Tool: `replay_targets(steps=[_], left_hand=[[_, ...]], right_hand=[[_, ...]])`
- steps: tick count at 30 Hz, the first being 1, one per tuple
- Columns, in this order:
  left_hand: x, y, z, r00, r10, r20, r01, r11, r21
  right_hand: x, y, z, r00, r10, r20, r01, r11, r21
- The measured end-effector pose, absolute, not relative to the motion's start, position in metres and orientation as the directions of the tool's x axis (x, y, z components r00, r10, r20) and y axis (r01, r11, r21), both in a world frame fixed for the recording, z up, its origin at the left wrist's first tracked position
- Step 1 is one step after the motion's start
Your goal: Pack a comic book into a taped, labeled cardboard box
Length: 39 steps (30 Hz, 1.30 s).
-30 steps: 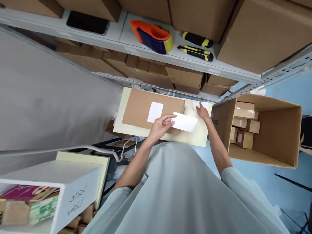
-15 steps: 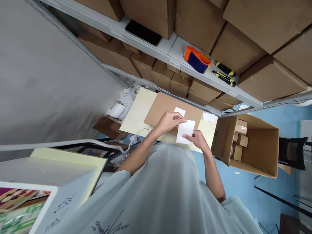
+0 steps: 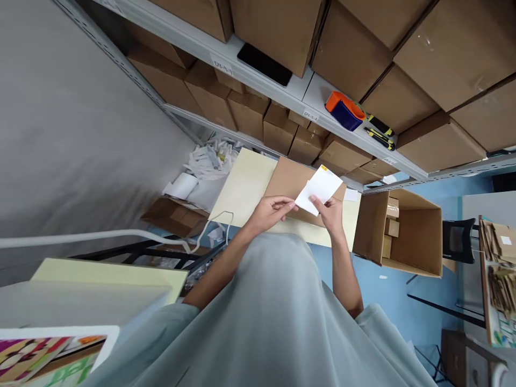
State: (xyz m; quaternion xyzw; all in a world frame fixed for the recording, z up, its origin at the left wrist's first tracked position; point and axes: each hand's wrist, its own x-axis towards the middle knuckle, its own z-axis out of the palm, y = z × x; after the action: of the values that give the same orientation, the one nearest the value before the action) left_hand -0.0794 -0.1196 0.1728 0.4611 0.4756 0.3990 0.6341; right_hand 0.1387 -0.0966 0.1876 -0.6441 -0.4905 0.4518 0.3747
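Observation:
A white paper slip (image 3: pixel 320 188) with a small orange mark at its top corner is tilted above a flat brown cardboard piece (image 3: pixel 292 174). My right hand (image 3: pixel 331 216) grips the slip's lower right part, thumb on top. At its lower left corner, my left hand (image 3: pixel 272 211) pinches the edge between thumb and fingers. The cardboard lies on a pale yellow board (image 3: pixel 248 183). Another white slip (image 3: pixel 351 195) rests on that board, to the right of the cardboard.
Shelves ahead hold brown boxes (image 3: pixel 346 153), a black phone-like slab (image 3: pixel 265 64), an orange and blue tape dispenser (image 3: pixel 345 110) and yellow-black cutters (image 3: pixel 380 138). An open carton (image 3: pixel 421 231) with small boxes stands right. Crumpled white scraps (image 3: pixel 212 159) lie left, near a white cable (image 3: pixel 220 215).
The white slip has turned clockwise and moved away from my body, showing its orange mark. My left hand has shifted to its lower corner. The view has swung slightly.

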Motion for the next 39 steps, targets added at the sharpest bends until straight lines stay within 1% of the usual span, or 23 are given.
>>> replay_targets(steps=[6,15,22,27,32,39], left_hand=[[-0.094,-0.117,0.169,0.263,0.936,-0.232,-0.094,0.264,0.960],[-0.095,-0.114,0.175,0.281,0.935,-0.218,-0.102,0.255,0.962],[-0.084,-0.111,0.177,0.269,0.939,-0.213,-0.079,0.242,0.967],[-0.069,-0.107,0.182,0.248,0.948,-0.197,-0.073,0.222,0.972],[-0.053,-0.104,0.185,0.229,0.948,-0.221,-0.061,0.241,0.969],[-0.027,-0.096,0.185,0.209,0.951,-0.230,-0.022,0.239,0.971]], right_hand=[[0.124,-0.103,0.193,0.115,0.969,-0.220,0.349,-0.247,-0.904],[0.121,-0.106,0.194,0.139,0.961,-0.239,0.299,-0.271,-0.915],[0.133,-0.101,0.194,0.110,0.961,-0.254,0.337,-0.276,-0.900],[0.145,-0.095,0.190,0.102,0.950,-0.295,0.268,-0.311,-0.912],[0.162,-0.092,0.189,0.096,0.948,-0.304,0.196,-0.317,-0.928],[0.191,-0.084,0.191,0.062,0.940,-0.334,0.146,-0.340,-0.929]])
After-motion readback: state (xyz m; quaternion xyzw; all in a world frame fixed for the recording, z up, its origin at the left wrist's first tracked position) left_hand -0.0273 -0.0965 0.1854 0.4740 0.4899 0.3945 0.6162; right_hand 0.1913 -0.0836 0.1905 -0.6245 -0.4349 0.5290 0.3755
